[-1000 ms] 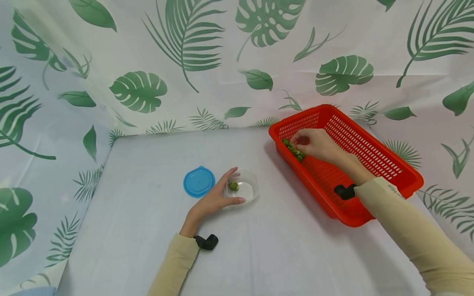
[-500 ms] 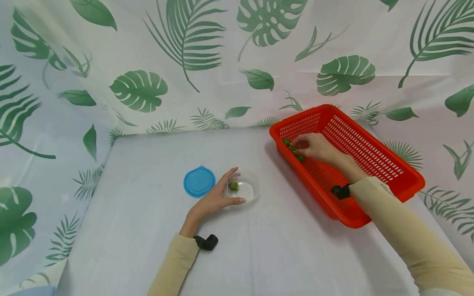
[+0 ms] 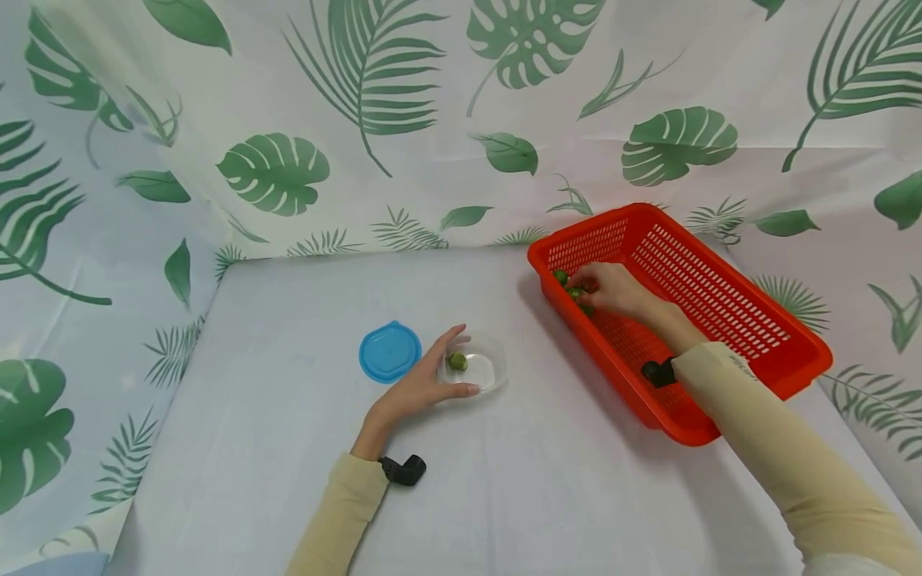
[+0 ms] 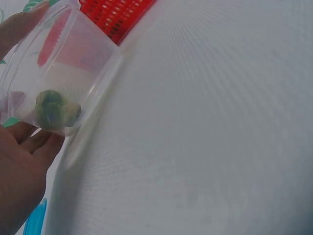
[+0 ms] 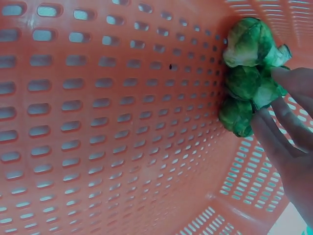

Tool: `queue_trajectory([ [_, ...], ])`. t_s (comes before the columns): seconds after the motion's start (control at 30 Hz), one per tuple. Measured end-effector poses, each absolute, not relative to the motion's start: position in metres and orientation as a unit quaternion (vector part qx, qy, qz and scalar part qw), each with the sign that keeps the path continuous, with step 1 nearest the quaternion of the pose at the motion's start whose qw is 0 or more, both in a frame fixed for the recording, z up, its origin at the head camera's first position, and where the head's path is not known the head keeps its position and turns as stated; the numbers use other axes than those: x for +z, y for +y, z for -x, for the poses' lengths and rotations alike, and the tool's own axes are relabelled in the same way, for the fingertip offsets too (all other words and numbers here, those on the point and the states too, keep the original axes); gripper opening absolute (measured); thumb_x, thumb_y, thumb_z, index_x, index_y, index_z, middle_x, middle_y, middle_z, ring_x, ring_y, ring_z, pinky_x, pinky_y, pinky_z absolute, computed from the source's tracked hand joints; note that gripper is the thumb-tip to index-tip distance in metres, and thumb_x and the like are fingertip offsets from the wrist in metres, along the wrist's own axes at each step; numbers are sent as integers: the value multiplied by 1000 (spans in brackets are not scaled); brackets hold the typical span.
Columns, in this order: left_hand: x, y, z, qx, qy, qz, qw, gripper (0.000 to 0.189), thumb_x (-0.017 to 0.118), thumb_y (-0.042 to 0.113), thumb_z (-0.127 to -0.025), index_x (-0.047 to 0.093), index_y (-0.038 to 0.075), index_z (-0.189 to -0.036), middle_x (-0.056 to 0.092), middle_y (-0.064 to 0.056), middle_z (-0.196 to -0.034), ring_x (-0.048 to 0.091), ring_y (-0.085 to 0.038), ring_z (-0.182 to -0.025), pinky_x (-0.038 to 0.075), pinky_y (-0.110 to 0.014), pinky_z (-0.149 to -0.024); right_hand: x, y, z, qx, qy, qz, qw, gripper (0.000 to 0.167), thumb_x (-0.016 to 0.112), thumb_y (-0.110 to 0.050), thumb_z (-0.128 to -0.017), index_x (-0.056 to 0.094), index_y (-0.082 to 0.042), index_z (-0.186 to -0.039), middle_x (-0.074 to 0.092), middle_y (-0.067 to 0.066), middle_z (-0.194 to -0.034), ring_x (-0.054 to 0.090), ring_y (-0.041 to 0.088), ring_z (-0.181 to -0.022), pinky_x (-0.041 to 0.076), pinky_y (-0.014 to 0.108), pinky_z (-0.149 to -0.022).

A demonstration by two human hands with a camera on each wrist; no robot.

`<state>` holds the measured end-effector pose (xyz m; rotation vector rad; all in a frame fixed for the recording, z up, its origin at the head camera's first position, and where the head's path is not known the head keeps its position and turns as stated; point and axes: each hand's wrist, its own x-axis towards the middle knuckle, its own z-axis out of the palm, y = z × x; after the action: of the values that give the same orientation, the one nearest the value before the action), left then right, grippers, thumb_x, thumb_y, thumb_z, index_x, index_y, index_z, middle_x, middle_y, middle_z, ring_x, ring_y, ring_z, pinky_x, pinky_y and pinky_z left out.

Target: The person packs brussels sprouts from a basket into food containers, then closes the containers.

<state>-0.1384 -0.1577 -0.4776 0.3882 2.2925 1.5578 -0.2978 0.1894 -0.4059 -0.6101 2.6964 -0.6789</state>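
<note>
My left hand (image 3: 418, 388) holds a small clear plastic container (image 3: 497, 374) on the table, thumb on its near side and fingers round the far side. One Brussels sprout (image 3: 457, 362) lies inside; in the left wrist view the sprout (image 4: 51, 110) shows through the wall. My right hand (image 3: 612, 290) reaches into a red plastic basket (image 3: 713, 272). Seen from the right wrist, its thumb and fingers pinch a Brussels sprout (image 5: 267, 92) in a cluster of several against the basket's side. Another sprout (image 5: 248, 41) sits at the cluster's upper end.
A round blue lid (image 3: 390, 352) lies flat just left of the container. The basket's raised rim (image 3: 612, 360) runs along the right side of the white table (image 3: 288, 448). A leaf-printed cloth (image 3: 403, 192) rises behind the table.
My right hand has shifted slightly down and closed in on the sprouts in the basket. The left hand keeps its hold on the container. The head view has moved a little.
</note>
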Motion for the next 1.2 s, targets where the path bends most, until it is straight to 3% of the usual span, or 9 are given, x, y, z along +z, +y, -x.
queue_trajectory([
  [0.23,-476,-156,138,548,807,-139,170,101,80,41,-89,16,28,-166,34,3,-166,19,-23,-158,19,-59,-124,-410,192,299,-226,937,230,136,32,67,2,-90,70,4,-122,69,20,-109,58,32,-94,56,45,-84],
  [0.43,-476,-155,138,546,809,-134,174,101,80,41,-89,16,30,-166,35,5,-165,20,-20,-158,20,-57,-125,-412,194,297,-225,938,229,130,34,65,4,-90,70,6,-123,64,22,-111,55,31,-92,52,38,-76],
  [0.57,-476,-155,138,547,808,-137,173,101,80,40,-89,16,29,-166,35,3,-166,20,-22,-158,20,-59,-124,-411,194,295,-222,941,221,126,35,66,3,-91,69,6,-126,62,23,-115,54,32,-95,52,38,-78],
  [0.8,-477,-155,139,549,807,-135,170,101,80,42,-89,17,28,-166,35,2,-166,19,-25,-158,19,-61,-124,-405,195,291,-229,944,209,114,36,70,-2,-92,68,5,-127,62,22,-110,56,32,-95,52,38,-78],
  [1.07,-477,-157,137,545,811,-131,169,100,80,43,-89,17,32,-166,33,5,-166,17,-22,-159,20,-59,-124,-401,197,289,-243,943,202,102,35,73,-5,-91,71,3,-124,64,21,-108,55,33,-96,50,41,-79],
  [1.2,-476,-157,137,545,811,-132,169,99,80,41,-89,16,38,-165,32,5,-167,15,-22,-159,19,-58,-125,-400,197,288,-250,942,201,94,31,72,-4,-91,72,2,-121,69,21,-108,60,33,-97,55,46,-84],
])
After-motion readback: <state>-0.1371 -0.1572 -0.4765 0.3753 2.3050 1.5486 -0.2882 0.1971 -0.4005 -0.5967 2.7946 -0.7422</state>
